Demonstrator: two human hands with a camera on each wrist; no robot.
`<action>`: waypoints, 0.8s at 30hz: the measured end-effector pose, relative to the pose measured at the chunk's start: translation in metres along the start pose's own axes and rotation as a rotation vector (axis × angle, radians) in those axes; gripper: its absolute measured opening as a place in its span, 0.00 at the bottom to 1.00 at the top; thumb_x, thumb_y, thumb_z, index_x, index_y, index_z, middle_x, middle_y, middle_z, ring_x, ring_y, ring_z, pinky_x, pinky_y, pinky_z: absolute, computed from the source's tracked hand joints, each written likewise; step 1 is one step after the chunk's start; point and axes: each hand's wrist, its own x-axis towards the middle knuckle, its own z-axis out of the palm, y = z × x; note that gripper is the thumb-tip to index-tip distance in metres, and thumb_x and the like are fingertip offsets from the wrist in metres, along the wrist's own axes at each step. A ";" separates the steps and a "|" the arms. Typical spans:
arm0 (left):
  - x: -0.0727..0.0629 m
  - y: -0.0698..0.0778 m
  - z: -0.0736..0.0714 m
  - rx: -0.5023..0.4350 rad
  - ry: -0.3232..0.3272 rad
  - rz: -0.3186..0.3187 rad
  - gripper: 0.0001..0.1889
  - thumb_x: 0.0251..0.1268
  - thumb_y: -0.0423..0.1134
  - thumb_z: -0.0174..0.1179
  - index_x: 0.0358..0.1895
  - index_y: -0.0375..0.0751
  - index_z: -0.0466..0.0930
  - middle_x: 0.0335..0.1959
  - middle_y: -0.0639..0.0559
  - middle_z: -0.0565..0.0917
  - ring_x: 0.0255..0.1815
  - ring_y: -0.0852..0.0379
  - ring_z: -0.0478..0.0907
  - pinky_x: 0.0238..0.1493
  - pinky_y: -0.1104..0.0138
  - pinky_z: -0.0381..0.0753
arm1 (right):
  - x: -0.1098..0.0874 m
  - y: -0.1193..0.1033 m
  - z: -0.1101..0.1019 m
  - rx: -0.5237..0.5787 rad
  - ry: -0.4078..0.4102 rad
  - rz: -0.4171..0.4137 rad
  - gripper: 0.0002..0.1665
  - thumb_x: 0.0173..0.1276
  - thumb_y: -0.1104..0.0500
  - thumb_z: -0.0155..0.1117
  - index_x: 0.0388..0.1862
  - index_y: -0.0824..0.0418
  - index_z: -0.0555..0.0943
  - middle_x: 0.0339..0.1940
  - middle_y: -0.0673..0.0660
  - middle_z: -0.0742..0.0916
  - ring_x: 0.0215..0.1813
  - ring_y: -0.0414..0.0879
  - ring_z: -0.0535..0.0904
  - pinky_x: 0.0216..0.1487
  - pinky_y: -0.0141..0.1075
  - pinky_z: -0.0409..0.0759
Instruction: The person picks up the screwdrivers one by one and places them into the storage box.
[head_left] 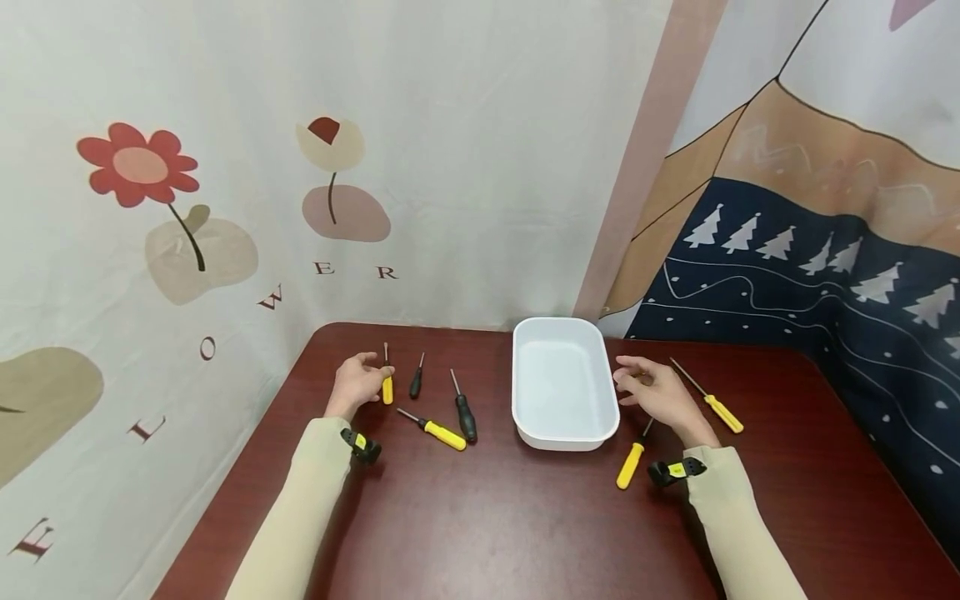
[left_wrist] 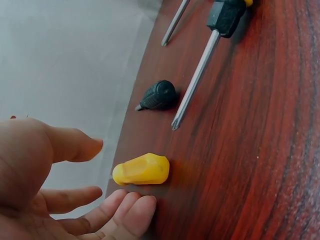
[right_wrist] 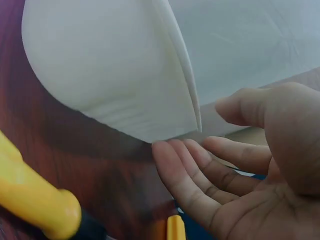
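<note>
At the table's far left, my left hand reaches beside a small yellow-handled screwdriver. In the left wrist view, its thumb and fingers stand apart around the near side of that yellow handle, not closed on it. Just right of it lie a short black screwdriver, a longer black screwdriver and a yellow-and-black screwdriver. My right hand hovers at the right side of a white plastic tub, fingers spread and holding nothing. Whether its fingertips touch the tub wall, I cannot tell.
Below the right hand lies a yellow-handled screwdriver, its shaft partly hidden by the hand. Another long yellow-handled one rests to the right. The dark red table backs onto a printed curtain.
</note>
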 end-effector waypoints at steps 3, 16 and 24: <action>0.001 0.000 0.001 0.003 0.009 -0.003 0.33 0.75 0.43 0.59 0.77 0.33 0.62 0.59 0.31 0.81 0.33 0.54 0.84 0.32 0.68 0.87 | 0.000 -0.001 0.003 0.015 -0.005 0.023 0.28 0.80 0.55 0.57 0.75 0.63 0.70 0.59 0.68 0.83 0.50 0.53 0.88 0.46 0.38 0.90; 0.004 -0.001 0.005 0.044 0.051 0.007 0.33 0.70 0.38 0.63 0.74 0.30 0.65 0.50 0.32 0.86 0.26 0.58 0.83 0.27 0.69 0.87 | 0.001 -0.004 0.009 0.051 -0.015 0.072 0.26 0.79 0.56 0.58 0.72 0.63 0.74 0.55 0.66 0.83 0.43 0.47 0.86 0.43 0.36 0.90; 0.007 0.000 0.006 0.038 0.032 -0.018 0.28 0.70 0.34 0.64 0.70 0.28 0.71 0.57 0.28 0.81 0.33 0.54 0.85 0.28 0.67 0.88 | 0.000 -0.005 0.012 0.075 0.005 0.100 0.25 0.79 0.57 0.58 0.71 0.63 0.75 0.55 0.66 0.83 0.41 0.47 0.85 0.42 0.33 0.89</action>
